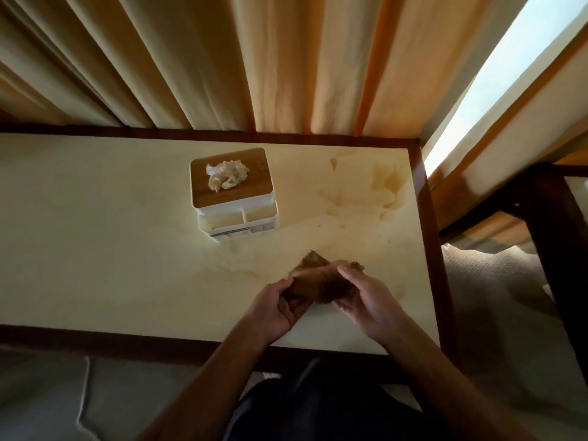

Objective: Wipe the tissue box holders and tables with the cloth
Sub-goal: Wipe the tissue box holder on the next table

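While the cream table [111, 249] is waiting, the tissue box holder [234, 192] is sitting at eleven o'clock from the hands. Left hand [280, 308] and right hand [369, 297] are both pinching the brown cloth [321, 281], seemingly folding it for wiping.

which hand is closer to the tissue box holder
The left hand; it grips the cloth on the holder's side, the right hand farther off.
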The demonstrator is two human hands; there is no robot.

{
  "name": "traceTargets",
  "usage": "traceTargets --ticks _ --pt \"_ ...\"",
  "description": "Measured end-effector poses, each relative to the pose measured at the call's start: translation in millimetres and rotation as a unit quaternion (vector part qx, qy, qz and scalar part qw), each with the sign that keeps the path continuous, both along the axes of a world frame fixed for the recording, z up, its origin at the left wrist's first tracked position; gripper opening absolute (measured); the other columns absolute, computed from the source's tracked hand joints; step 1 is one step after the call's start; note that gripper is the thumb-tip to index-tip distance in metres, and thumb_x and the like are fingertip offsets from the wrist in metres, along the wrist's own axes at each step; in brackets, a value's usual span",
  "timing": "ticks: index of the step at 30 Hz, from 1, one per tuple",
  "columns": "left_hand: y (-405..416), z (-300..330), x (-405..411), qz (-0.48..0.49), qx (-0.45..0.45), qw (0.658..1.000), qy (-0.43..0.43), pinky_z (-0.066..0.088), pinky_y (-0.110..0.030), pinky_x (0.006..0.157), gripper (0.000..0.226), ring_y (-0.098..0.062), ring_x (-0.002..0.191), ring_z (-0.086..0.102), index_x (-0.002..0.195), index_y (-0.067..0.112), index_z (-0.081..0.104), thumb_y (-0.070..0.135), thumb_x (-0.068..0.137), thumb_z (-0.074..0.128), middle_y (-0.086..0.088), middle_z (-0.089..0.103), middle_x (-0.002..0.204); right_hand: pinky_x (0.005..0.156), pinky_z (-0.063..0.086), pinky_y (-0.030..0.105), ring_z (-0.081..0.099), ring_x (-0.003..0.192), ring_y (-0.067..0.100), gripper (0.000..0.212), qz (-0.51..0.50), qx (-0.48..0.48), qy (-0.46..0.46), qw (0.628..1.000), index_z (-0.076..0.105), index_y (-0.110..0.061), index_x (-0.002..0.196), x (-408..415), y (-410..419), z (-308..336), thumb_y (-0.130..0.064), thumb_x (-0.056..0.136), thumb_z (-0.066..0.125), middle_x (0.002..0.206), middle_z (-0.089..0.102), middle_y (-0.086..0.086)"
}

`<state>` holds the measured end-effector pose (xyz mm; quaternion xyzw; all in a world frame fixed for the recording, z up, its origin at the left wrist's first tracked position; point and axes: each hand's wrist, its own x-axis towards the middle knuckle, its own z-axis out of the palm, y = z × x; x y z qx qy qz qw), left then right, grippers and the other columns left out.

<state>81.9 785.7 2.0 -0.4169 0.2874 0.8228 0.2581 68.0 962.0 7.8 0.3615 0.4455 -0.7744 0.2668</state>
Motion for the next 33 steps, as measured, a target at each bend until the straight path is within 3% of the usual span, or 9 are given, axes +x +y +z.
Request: traceTargets --ticks 6,12,15,18,20,24,28,30,33 --pt "-33 0 -2 0.009 -0.07 0.994 0.08 0.058 -0.036 0.076 0.015 -0.022 0.082 0.069 0.107 0.01 0.06 0.012 0.1 0.047 -0.012 0.07 0.093 0.053 0.052 0.03 0.071 0.072 0.026 0.018 0.067 0.068 0.032 0.995 0.068 -0.001 0.095 -7 -43 4 0.007 0.081 0.074 0.086 0.073 0.015" --pt "-93 14 14 0.057 -0.132 0.973 0.181 0.06 -0.035 0.074 0.015 -0.021 0.082 0.071 0.093 0.012 0.062 0.005 0.096 0.05 -0.008 0.072 0.088 0.082 0.06 0.045 0.072 0.085 0.031 0.023 0.146 0.045 0.11 0.982 0.074 -0.002 0.095 -32 -89 20 0.014 0.081 0.066 0.09 0.075 0.016" --pt "-103 8 23 -0.073 -0.317 0.934 0.148 0.058 -0.028 0.062 0.016 -0.022 0.07 0.073 0.106 0.004 0.066 0.002 0.095 0.056 -0.013 0.073 0.086 0.073 0.058 0.036 0.072 0.08 0.026 0.018 0.196 0.149 0.135 0.96 0.077 -0.004 0.09 -32 -93 7 0.008 0.078 0.07 0.085 0.076 0.009" --pt "-111 -9 27 -0.189 -0.487 0.843 0.13 0.052 -0.024 0.049 0.024 -0.018 0.049 0.067 0.112 0.002 0.067 0.009 0.089 0.067 -0.009 0.073 0.071 0.063 0.043 0.03 0.058 0.071 0.016 0.005 0.274 0.386 0.201 0.858 0.07 -0.002 0.081 -26 -94 -7 -0.007 0.08 0.069 0.073 0.066 -0.003" --pt "-117 -15 25 -0.225 -0.586 0.765 0.141 0.056 -0.026 0.06 0.025 -0.014 0.05 0.067 0.109 0.012 0.07 0.021 0.087 0.07 -0.001 0.072 0.066 0.075 0.049 0.034 0.058 0.084 0.019 0.01 0.267 0.539 0.288 0.745 0.069 -0.01 0.094 -19 -99 -12 -0.013 0.085 0.066 0.089 0.066 0.001" --pt "-121 -15 17 -0.267 -0.679 0.666 0.155 0.052 -0.028 0.072 0.022 -0.019 0.081 0.068 0.107 0.023 0.073 0.029 0.087 0.065 0.001 0.075 0.091 0.093 0.052 0.046 0.059 0.109 0.031 0.027 0.282 0.535 0.509 0.612 0.069 -0.005 0.11 -12 -121 -31 -0.012 0.087 0.056 0.112 0.066 0.013" --pt "-111 -15 7 -0.294 -0.707 0.614 0.19 0.055 -0.034 0.069 0.022 -0.029 0.084 0.067 0.1 0.023 0.075 0.02 0.089 0.056 -0.004 0.074 0.095 0.124 -0.008 0.029 0.045 0.133 0.028 0.027 0.376 0.567 0.56 0.472 0.071 -0.007 0.112 -12 -133 -52 -0.02 0.089 0.064 0.129 0.065 0.014" --pt "-106 -19 2 -0.314 -0.714 0.592 0.203 0.055 -0.036 0.065 0.022 -0.03 0.078 0.065 0.095 0.021 0.075 0.016 0.09 0.053 -0.006 0.072 0.09 0.123 -0.009 0.032 0.046 0.139 0.029 0.046 0.445 0.585 0.51 0.446 0.062 -0.012 0.133 -10 -134 -58 -0.034 0.096 0.043 0.146 0.053 0.014" --pt "-91 -27 -5 -0.309 -0.725 0.557 0.264 0.053 -0.036 0.065 0.02 -0.031 0.079 0.064 0.092 0.013 0.073 0.01 0.089 0.054 -0.01 0.069 0.089 0.121 0.017 0.044 0.031 0.148 0.032 0.057 0.486 0.611 0.45 0.434 0.04 -0.021 0.151 -10 -116 -65 -0.042 0.1 0.026 0.16 0.033 0.015"
